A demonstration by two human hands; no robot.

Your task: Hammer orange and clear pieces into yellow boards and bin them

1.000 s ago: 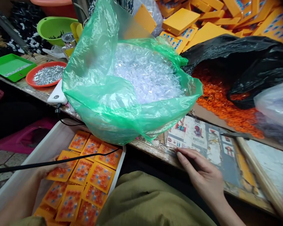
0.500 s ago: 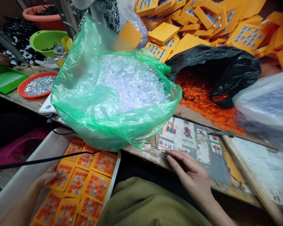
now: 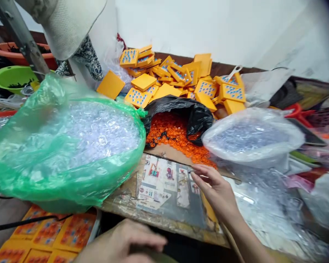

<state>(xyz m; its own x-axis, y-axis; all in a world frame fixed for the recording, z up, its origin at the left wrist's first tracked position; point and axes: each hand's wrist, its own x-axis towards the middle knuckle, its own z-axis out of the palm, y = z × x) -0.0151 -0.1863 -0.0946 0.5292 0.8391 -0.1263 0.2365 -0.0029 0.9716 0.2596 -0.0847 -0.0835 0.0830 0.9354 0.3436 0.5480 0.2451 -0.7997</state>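
Note:
My left hand (image 3: 128,237), blurred, is low at the front, in front of the worktable edge. Its fingers stretch to the right, and I see nothing held in it. Over the table, my right hand (image 3: 215,188) has its thumb and fingers apart and slightly bent, with nothing visible between them. Beneath its fingertips lies a worn printed sheet (image 3: 159,182) with small pictures. Just beyond is a spill of small orange rings (image 3: 178,140) from a black plastic bag (image 3: 178,104). A wooden handle (image 3: 233,239) is mostly hidden under my right forearm.
A large green bag (image 3: 68,186) of clear plastic pieces fills the left. Below it, yellow trays (image 3: 48,232) with orange pieces lie in a box. Yellow square cases (image 3: 167,78) pile up at the back. A white bag (image 3: 252,155) of clear pieces stands at the right.
My left hand has left the yellow trays in the box and moved right, to the table's front. The view has swung right and up. My right hand remains over the table, now nearer the orange rings.

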